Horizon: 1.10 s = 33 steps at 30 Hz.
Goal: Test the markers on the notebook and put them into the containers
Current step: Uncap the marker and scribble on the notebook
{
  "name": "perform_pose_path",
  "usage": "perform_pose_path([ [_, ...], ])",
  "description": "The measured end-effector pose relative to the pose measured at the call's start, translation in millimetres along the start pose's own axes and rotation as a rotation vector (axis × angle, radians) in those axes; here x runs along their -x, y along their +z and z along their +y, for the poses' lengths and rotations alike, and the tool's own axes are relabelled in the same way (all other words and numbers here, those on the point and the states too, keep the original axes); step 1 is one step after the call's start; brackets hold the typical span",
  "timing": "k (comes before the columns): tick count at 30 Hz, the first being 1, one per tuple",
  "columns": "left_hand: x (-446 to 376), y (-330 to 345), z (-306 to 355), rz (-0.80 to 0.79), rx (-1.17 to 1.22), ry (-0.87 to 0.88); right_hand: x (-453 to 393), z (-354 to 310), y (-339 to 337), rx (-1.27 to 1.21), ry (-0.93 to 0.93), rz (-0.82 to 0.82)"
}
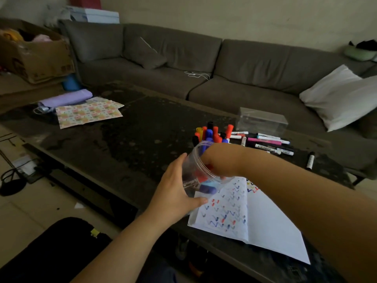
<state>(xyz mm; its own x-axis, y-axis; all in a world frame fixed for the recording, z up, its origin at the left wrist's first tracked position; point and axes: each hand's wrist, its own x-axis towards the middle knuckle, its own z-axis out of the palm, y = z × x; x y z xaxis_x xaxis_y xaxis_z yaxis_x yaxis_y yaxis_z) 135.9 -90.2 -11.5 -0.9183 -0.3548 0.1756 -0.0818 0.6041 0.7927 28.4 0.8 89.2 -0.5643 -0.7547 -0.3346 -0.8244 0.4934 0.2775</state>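
My left hand [175,193] grips a clear round jar [193,158], tilted over the left page of the open notebook [265,217]. My right hand [220,160] reaches into the jar's mouth, with its fingers hidden among the red and blue markers [206,188] inside. I cannot tell whether it holds one. The notebook's left page carries rows of red and blue zigzag marks. Behind the jar a bunch of markers [212,133] stands upright with red, blue, black and yellow caps; their holder is hidden. Several loose markers [267,141] lie to the right of them.
A clear rectangular box [261,119] sits behind the loose markers, and a lone black marker [310,160] lies further right. Patterned paper [87,115] and a purple roll [65,99] lie at the dark table's [132,139] far left. A grey sofa [183,58] runs behind.
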Motion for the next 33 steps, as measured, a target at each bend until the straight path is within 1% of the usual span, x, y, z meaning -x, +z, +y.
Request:
perform_pose_path([
  [1,-0.1,0.7,0.5,-0.003,-0.007,0.017,-4.4,-1.6,7.7,0.025,0.056,0.026],
  [2,-0.6,1.4,0.3,-0.005,-0.014,0.027,-7.2,-2.0,14.2,0.048,0.054,0.077],
  [4,-2.4,2.5,0.3,-0.004,-0.027,0.037,-6.4,-0.3,19.9,-0.013,0.073,0.1],
  [6,-3.6,3.5,1.1,-0.007,-0.028,0.042,-1.4,1.9,17.0,-0.044,0.035,0.105],
  [8,-4.3,3.7,2.7,0.0,-0.003,0.038,4.1,7.1,11.1,-0.126,-0.01,0.128],
  [11,-7.6,6.0,2.6,0.057,0.079,-0.016,13.9,20.4,5.4,-0.306,0.001,0.215],
  [16,-12.8,15.9,-1.6,0.125,0.189,-0.174,34.1,35.9,8.5,-0.702,0.061,0.534],
  [20,-13.2,13.6,-2.7,0.139,0.076,-0.311,47.7,28.4,11.9,-1.021,0.131,0.709],
  [24,-1.9,0.0,-2.6,0.145,0.103,-0.305,64.9,14.3,8.5,-1.244,0.109,0.841],
  [26,8.7,-15.7,-8.9,0.206,0.09,-0.264,72.0,3.8,2.2,-1.316,0.06,0.862],
  [28,22.6,-39.2,-21.1,0.291,0.073,-0.215,76.2,-12.5,-5.6,-1.373,-0.002,0.837],
  [30,40.4,-66.3,-40.5,0.371,-0.001,-0.203,73.6,-37.6,-11.6,-1.383,-0.057,0.758],
  [33,80.3,-107.1,-75.0,0.444,-0.116,-0.245,53.4,-91.5,-10.1,-1.358,-0.126,0.612],
])
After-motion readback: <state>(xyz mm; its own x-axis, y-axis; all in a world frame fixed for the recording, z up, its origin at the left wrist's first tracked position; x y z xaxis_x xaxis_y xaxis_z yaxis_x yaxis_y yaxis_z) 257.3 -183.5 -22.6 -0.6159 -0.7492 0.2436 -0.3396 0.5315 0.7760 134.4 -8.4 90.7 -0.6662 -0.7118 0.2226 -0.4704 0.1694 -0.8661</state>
